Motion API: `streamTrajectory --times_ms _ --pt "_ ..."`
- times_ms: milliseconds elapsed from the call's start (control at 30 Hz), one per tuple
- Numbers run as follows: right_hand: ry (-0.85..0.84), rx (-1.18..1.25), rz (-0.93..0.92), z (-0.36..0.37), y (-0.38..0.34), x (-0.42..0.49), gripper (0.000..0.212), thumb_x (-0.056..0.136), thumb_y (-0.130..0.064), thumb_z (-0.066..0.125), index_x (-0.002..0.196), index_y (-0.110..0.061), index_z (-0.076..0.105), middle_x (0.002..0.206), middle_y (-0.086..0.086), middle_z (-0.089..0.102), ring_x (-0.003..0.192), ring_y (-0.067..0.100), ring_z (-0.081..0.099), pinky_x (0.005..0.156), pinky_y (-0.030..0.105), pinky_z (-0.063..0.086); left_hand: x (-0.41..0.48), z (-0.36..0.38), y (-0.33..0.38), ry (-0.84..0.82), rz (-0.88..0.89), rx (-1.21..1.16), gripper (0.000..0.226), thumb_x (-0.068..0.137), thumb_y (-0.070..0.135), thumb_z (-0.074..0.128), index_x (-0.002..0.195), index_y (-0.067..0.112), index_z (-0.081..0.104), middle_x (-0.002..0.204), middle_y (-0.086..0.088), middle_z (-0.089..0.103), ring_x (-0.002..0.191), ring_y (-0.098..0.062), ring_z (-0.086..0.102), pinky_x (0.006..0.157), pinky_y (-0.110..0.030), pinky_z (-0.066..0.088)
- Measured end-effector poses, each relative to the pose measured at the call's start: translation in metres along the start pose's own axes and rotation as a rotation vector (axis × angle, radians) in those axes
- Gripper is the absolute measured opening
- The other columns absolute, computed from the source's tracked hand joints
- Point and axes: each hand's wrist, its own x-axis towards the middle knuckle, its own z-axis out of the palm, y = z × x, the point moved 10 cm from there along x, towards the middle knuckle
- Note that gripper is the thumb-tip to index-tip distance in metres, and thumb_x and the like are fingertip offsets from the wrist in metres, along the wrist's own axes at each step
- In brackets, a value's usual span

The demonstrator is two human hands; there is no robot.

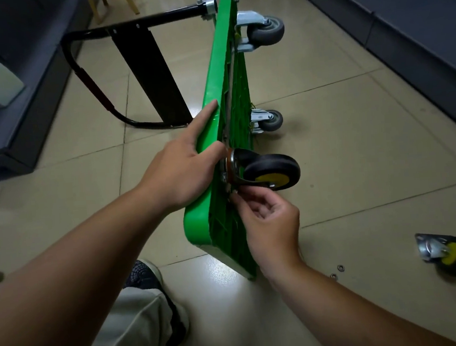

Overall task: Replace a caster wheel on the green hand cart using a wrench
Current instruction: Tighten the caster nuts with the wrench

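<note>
Both forearms reach out from low in the view, over a bent knee in pale trousers (pixel 132 319) and a dark shoe (pixel 144 274). The green cart (pixel 225 62) stands on its long edge on the tiled floor (pixel 355 134), most likely so the underside faces sideways and the wheel mounts can be reached. The black-and-yellow caster (pixel 270 170) sits against the underside at the near corner. The right hand (pixel 270 224) is curled just under it, fingers (pixel 247 198) pinching what looks like a small fastener (pixel 234 195) at the mounting plate, though it is too blurred to tell nut from bolt; hand-starting it before tightening seems the step in hand. The left hand (pixel 183 174) lies flat over the cart's upper edge, fingers straight and gripping nothing, steadying the deck so it does not tip. Two grey wheels (pixel 265 31) stick out farther along. The black handle (pixel 81 83) lies folded out on the floor behind. A loose caster (pixel 449 254) rests well apart to the right, with washers (pixel 340 267) near it. No wrench shows.
</note>
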Motion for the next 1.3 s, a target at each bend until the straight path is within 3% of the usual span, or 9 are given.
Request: streamTrajectory --times_ms 200,333,467,667,800,1067,1300 --pt "-0.108 -0.013 0.026 0.000 0.007 0.006 0.016 0.086 -0.014 0.078 0.098 -0.025 0.079 0.093 0.002 0.079 0.091 0.017 0.076 0.080 0.019 0.056 0.002 0.002 0.001 -0.001 -0.006 0.009 0.072 0.084 0.055 0.049 0.145 0.075 0.018 0.131 0.006 0.056 0.102 -0.023 0.067 0.093 -0.049 0.056" --pt "-0.137 -0.027 0.040 0.000 0.010 0.009 0.015 0.085 -0.020 0.079 0.100 -0.025 0.078 0.095 0.001 0.079 0.094 0.017 0.076 0.081 0.020 0.056 0.003 0.001 -0.002 0.009 0.012 0.029 0.067 0.096 0.047 0.053 0.147 0.073 0.017 0.128 0.009 0.051 0.102 -0.022 0.066 0.093 -0.049 0.056" --pt "-0.121 -0.015 0.080 -0.001 0.016 0.010 0.015 0.083 -0.030 0.079 0.097 -0.027 0.078 0.095 0.001 0.079 0.095 0.018 0.076 0.081 0.021 0.057 0.003 0.001 -0.001 0.013 0.013 0.045 0.069 0.092 0.050 0.051 0.148 0.072 0.016 0.142 0.003 0.054 0.105 -0.023 0.065 0.095 -0.049 0.055" --pt "-0.148 -0.052 0.005 -0.001 0.011 0.010 0.014 0.084 -0.024 0.080 0.096 -0.026 0.077 0.092 0.003 0.078 0.092 0.018 0.075 0.080 0.021 0.056 0.003 0.001 -0.001 0.009 0.016 0.033 0.068 0.093 0.049 0.051 0.147 0.072 0.017 0.128 0.007 0.053 0.102 -0.022 0.066 0.093 -0.050 0.056" --pt "-0.203 -0.085 -0.055 -0.001 0.002 0.012 0.019 0.084 -0.016 0.079 0.097 -0.029 0.078 0.092 0.002 0.078 0.091 0.018 0.075 0.081 0.021 0.056 0.004 0.001 -0.001 0.014 0.016 0.038 0.068 0.092 0.051 0.050 0.148 0.071 0.017 0.129 0.009 0.053 0.104 -0.020 0.065 0.095 -0.049 0.055" --pt "-0.195 -0.012 0.017 -0.003 0.008 0.015 0.014 0.088 -0.012 0.076 0.098 -0.021 0.080 0.096 0.005 0.079 0.094 0.021 0.076 0.082 0.023 0.057 0.004 0.002 0.000 0.012 0.018 0.048 0.068 0.095 0.048 0.051 0.150 0.069 0.016 0.126 0.013 0.047 0.101 -0.017 0.065 0.093 -0.049 0.056" --pt "-0.171 -0.052 0.028 -0.002 0.008 0.016 0.009 0.089 -0.014 0.076 0.095 -0.020 0.077 0.092 0.003 0.079 0.088 0.017 0.076 0.075 0.022 0.057 0.002 0.003 0.003 -0.007 -0.003 0.033 0.073 0.084 0.056 0.046 0.149 0.071 0.016 0.128 0.014 0.046 0.101 -0.021 0.066 0.092 -0.050 0.056"
